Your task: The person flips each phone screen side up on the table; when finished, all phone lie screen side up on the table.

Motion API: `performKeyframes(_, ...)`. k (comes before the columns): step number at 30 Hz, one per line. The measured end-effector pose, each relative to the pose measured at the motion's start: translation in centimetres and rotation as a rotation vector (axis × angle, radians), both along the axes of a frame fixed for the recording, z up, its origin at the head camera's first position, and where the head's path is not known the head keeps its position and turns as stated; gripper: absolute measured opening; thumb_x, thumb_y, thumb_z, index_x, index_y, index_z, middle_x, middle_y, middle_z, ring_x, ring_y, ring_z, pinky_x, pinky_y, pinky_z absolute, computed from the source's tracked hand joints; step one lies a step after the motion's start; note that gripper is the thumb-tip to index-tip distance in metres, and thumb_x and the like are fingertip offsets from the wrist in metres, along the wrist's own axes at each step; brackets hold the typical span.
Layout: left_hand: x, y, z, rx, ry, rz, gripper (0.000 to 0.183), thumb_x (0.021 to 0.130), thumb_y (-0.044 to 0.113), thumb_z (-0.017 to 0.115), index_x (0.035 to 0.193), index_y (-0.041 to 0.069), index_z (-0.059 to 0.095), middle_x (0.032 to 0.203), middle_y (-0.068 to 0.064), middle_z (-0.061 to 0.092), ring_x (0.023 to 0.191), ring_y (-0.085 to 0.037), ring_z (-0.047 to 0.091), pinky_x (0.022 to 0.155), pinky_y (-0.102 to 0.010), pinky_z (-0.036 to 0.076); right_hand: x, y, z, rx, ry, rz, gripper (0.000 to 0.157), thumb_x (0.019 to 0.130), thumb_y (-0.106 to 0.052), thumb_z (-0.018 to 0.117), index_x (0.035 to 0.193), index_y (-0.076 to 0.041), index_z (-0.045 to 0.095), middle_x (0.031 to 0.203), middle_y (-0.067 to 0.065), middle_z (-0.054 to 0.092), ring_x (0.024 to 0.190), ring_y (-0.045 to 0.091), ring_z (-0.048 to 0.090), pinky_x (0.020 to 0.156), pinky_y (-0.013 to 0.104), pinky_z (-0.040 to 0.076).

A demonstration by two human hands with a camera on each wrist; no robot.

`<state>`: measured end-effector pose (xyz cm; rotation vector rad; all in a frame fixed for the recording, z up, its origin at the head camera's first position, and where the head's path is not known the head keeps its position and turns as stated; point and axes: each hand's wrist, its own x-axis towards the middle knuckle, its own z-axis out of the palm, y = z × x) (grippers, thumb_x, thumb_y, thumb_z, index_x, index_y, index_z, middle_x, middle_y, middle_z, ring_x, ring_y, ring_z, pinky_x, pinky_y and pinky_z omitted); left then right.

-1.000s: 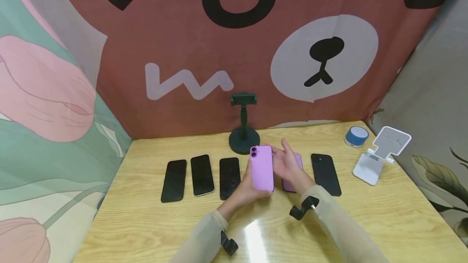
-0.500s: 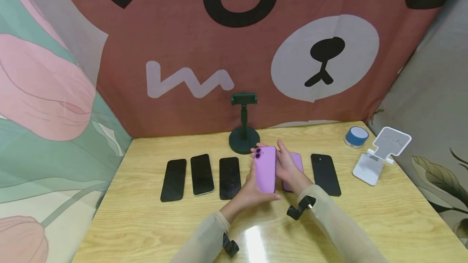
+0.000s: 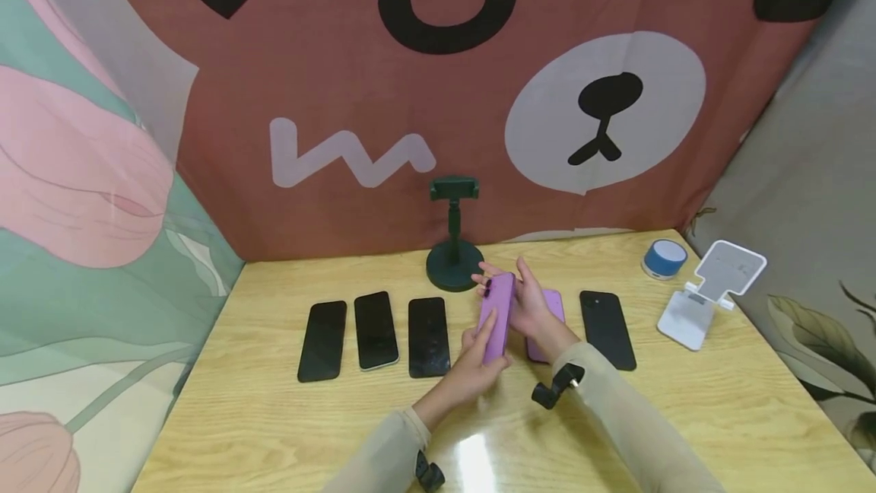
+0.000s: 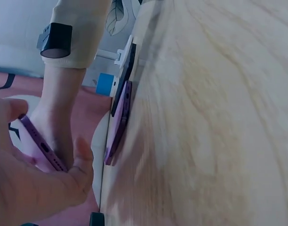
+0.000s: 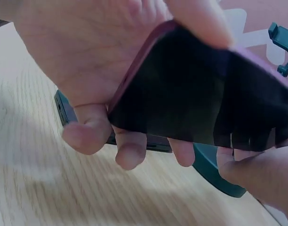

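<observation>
In the head view my left hand [image 3: 472,367] grips a purple smartphone [image 3: 503,301] above the table, a finger lying along its back. The phone stands tilted, with its camera end up. My right hand [image 3: 532,309] is just behind it, thumb raised and fingers extended past its upper side. The right wrist view shows the phone's dark screen [image 5: 181,94] towards my right hand [image 5: 261,176]; whether that hand bears any weight is unclear. Beneath my right hand, a second purple phone [image 3: 554,304] lies partly hidden on the table.
Left of my hands lie three black phones [image 3: 429,337] in a row. To the right are a dark phone [image 3: 607,329], a white folding stand [image 3: 687,319] and a blue round speaker [image 3: 664,259]. A dark green phone stand [image 3: 455,265] rises at the back.
The held purple phone has turned from back-on to a slanted, edge-showing pose. My left fingers have shifted onto its back. My right hand stays close behind it, with slight movement.
</observation>
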<state>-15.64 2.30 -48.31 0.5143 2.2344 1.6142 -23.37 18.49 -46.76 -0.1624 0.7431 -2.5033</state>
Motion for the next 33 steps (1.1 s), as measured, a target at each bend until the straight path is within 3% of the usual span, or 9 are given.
performKeyframes(5,-0.1,-0.1,0.0,0.091,-0.049,-0.022,0.073,0.091,0.017,0.049,0.153,0.027,0.013,0.140,-0.024,0.023,0.091,-0.030,0.054,0.079,-0.042,0.050,-0.2,0.3,-0.8,0.097,-0.033,-0.051,0.075,0.095,-0.063,0.018,0.150,-0.012,0.017,0.135,0.010,0.040,0.105,0.019,0.048,0.091,0.032,0.037)
performKeyframes(8,-0.3,-0.2,0.1,0.123,-0.072,-0.044,0.067,0.095,0.014,0.039,0.153,0.029,0.009,0.142,-0.023,0.020,0.077,-0.028,0.056,0.070,-0.040,0.053,-0.3,0.3,-1.1,0.154,-0.079,-0.093,0.074,0.095,-0.063,0.018,0.150,-0.013,0.018,0.135,0.009,0.039,0.107,0.020,0.046,0.097,0.034,0.030)
performKeyframes(12,-0.5,-0.4,-0.1,0.148,-0.093,-0.052,0.062,0.099,0.014,0.031,0.153,0.031,0.006,0.138,-0.024,0.023,0.087,-0.029,0.054,0.076,-0.040,0.053,-0.1,0.4,-1.4,0.178,-0.131,-0.123,0.065,0.095,-0.063,0.019,0.135,-0.016,0.041,0.135,0.010,0.037,0.111,0.022,0.043,0.100,0.039,0.027)
performKeyframes(14,-0.6,-0.5,-0.2,0.176,-0.103,-0.053,0.061,0.100,0.013,0.030,0.153,0.031,0.006,0.138,-0.024,0.023,0.092,-0.032,0.053,0.079,-0.042,0.053,0.0,0.4,-1.4,0.182,-0.131,-0.117,0.064,0.095,-0.063,0.018,0.131,-0.017,0.044,0.135,0.010,0.035,0.111,0.023,0.043,0.098,0.041,0.029)
performKeyframes(16,-0.5,-0.7,0.2,0.220,-0.119,-0.056,0.059,0.101,0.012,0.027,0.153,0.027,0.004,0.135,-0.026,0.026,0.096,-0.037,0.052,0.082,-0.046,0.052,0.0,0.4,-1.4,0.193,-0.123,-0.113,0.064,0.096,-0.063,0.016,0.133,-0.017,0.041,0.132,0.009,0.038,0.110,0.022,0.045,0.095,0.042,0.032)
performKeyframes(20,-0.6,-1.0,0.1,0.314,-0.137,-0.044,0.057,0.103,0.010,0.022,0.153,0.025,0.001,0.145,-0.026,0.021,0.101,-0.043,0.052,0.083,-0.050,0.051,0.0,0.4,-1.4,0.185,-0.132,-0.123,0.070,0.096,-0.062,0.016,0.149,-0.016,0.018,0.141,0.012,0.031,0.118,0.023,0.043,0.097,0.042,0.031)
performKeyframes(23,-1.0,-1.3,-0.6,0.362,-0.136,-0.020,0.057,0.103,0.008,0.021,0.153,0.025,-0.001,0.149,-0.028,0.017,0.100,-0.048,0.055,0.079,-0.051,0.052,0.1,0.5,-1.4,0.161,-0.140,-0.126,0.077,0.096,-0.062,0.020,0.153,-0.014,0.003,0.141,0.011,0.035,0.122,0.025,0.042,0.099,0.042,0.033)
performKeyframes(27,-1.1,-1.7,-0.9,0.368,-0.126,0.005,0.060,0.102,0.003,0.022,0.153,0.023,-0.001,0.150,-0.029,0.015,0.105,-0.048,0.054,0.076,-0.053,0.052,0.3,0.6,-1.3,0.148,-0.148,-0.124,0.079,0.096,-0.062,0.025,0.153,-0.012,0.003,0.125,0.007,0.050,0.114,0.024,0.050,0.097,0.043,0.036)
performKeyframes(33,-1.5,-2.1,-1.0,0.324,-0.127,0.037,0.062,0.100,-0.003,0.029,0.154,0.018,0.005,0.151,-0.025,0.019,0.106,-0.041,0.056,0.073,-0.045,0.055,0.3,0.8,-1.0,0.167,-0.145,-0.126,0.079,0.096,-0.061,0.024,0.153,-0.011,0.002,0.132,0.009,0.040,0.119,0.024,0.043,0.101,0.041,0.033)
